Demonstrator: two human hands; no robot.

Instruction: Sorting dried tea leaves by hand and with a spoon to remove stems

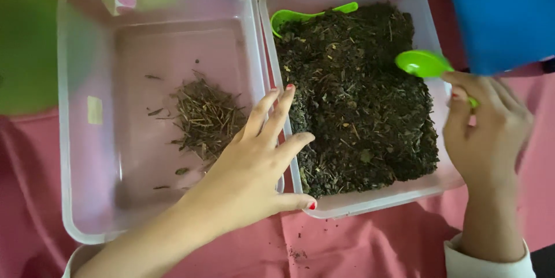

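Two clear plastic tubs stand side by side on a pink cloth. The left tub (75, 139) holds a small heap of dry brown stalks (205, 117). The right tub (416, 0) is full of dark dried leaves (358, 99), and a green scoop (312, 15) lies at its far left corner. My left hand (254, 168) rests spread over the two tubs' adjoining rims, fingers apart and holding nothing. My right hand (485, 130) grips a second green scoop (425, 63), its bowl hovering over the right tub's right side.
A blue object (503, 12) stands at the top right, just beyond my right hand. A blurred green shape (26, 41) fills the left edge. Containers peek in along the top edge. Loose crumbs lie on the pink cloth (358, 243) in front of the tubs.
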